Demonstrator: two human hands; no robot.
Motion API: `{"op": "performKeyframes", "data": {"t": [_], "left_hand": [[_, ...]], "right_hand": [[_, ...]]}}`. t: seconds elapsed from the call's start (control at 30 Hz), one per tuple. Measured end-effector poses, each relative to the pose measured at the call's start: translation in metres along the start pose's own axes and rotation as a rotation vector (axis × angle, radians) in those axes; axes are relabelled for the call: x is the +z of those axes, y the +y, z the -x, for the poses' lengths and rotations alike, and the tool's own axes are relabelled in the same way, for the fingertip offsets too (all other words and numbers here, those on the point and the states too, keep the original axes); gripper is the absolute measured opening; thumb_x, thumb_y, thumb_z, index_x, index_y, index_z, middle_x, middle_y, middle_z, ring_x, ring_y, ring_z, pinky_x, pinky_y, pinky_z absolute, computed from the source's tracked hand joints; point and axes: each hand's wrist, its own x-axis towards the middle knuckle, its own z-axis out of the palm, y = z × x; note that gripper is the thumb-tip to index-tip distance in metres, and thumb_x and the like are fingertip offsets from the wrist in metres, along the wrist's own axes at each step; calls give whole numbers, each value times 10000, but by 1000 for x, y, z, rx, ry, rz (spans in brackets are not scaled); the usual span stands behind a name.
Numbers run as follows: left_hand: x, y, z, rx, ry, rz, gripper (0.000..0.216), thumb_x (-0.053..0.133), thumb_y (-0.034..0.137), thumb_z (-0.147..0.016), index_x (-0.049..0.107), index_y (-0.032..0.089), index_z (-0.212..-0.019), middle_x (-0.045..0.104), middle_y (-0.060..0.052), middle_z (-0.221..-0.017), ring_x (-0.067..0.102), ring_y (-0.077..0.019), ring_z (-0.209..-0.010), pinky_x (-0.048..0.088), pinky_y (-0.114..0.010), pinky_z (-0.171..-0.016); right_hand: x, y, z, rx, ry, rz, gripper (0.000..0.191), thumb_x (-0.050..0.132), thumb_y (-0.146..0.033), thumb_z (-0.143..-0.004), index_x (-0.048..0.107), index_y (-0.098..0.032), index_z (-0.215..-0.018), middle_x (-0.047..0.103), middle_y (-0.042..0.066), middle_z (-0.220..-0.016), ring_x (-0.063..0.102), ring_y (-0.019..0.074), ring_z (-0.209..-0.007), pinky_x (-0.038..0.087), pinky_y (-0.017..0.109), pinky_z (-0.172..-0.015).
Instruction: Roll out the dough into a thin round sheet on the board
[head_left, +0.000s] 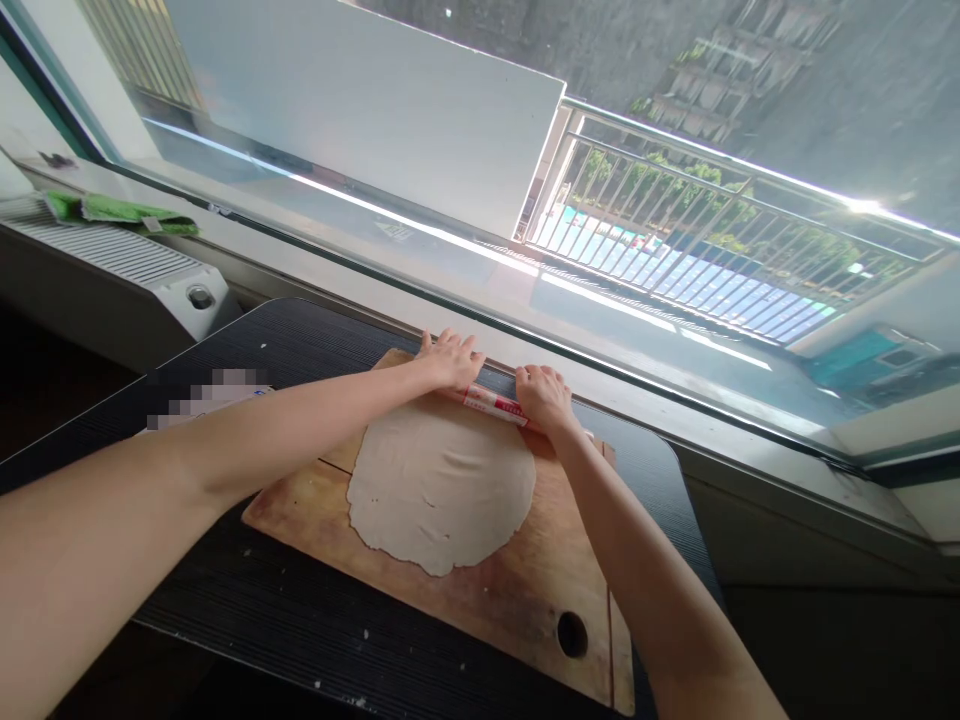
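Observation:
A pale sheet of rolled-out dough lies on a wooden cutting board, its lower edge ragged and a few creases on its surface. Across the dough's far edge lies a rolling pin with a red and white printed wrap. My left hand rests palm down over the pin's left part, fingers spread beyond it. Over the right part, my right hand has its fingers bent across the pin. Both hands cover parts of the pin.
The board sits on a dark table speckled with white bits. At left, a partly blurred package lies behind my forearm. A window ledge borders the table's far side. A radiator with a green cloth stands left.

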Motion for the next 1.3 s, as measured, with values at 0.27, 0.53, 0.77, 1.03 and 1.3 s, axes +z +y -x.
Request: {"op": "performKeyframes", "data": {"t": [0.27, 0.53, 0.77, 1.03, 1.3], "left_hand": [[1, 0, 9, -17, -12, -1, 545, 238, 479, -986, 432, 252, -1442, 511, -95, -1490, 353, -310, -1422, 234, -586, -1158], [1, 0, 14, -7, -17, -7, 511, 247, 483, -990, 474, 261, -1390, 524, -111, -1474, 397, -309, -1395, 267, -605, -1138], [0, 2, 4, -20, 74, -8, 541, 239, 466, -994, 434, 218, -1433, 514, -116, -1483, 339, -301, -1434, 222, -591, -1164], [2, 1, 14, -10, 57, 12, 515, 237, 470, -991, 478, 234, -1381, 553, -108, -1445, 393, -295, -1398, 269, -592, -1141], [-2, 3, -7, -68, 105, 3, 529, 235, 442, -991, 447, 203, -1412, 532, -135, -1455, 376, -305, -1408, 249, -591, -1146]], "right_hand": [[1, -1, 10, -90, 34, 17, 478, 255, -406, -1032, 669, -210, -1169, 594, 132, -1350, 449, 290, -1308, 361, 456, -1074], [1, -1, 15, -69, -19, 0, 467, 263, -414, -1032, 653, -216, -1196, 604, 133, -1333, 474, 294, -1288, 374, 459, -1061], [0, -1, 2, -54, 65, -16, 455, 281, -389, -1024, 664, -195, -1177, 594, 141, -1344, 477, 289, -1288, 377, 443, -1067], [-1, -2, 15, -62, 10, -13, 453, 257, -379, -1025, 659, -217, -1157, 612, 125, -1320, 495, 281, -1267, 389, 434, -1049], [-2, -1, -13, 35, -13, -16, 468, 287, -384, -999, 633, -176, -1235, 554, 170, -1383, 482, 317, -1291, 374, 481, -1066]]}}
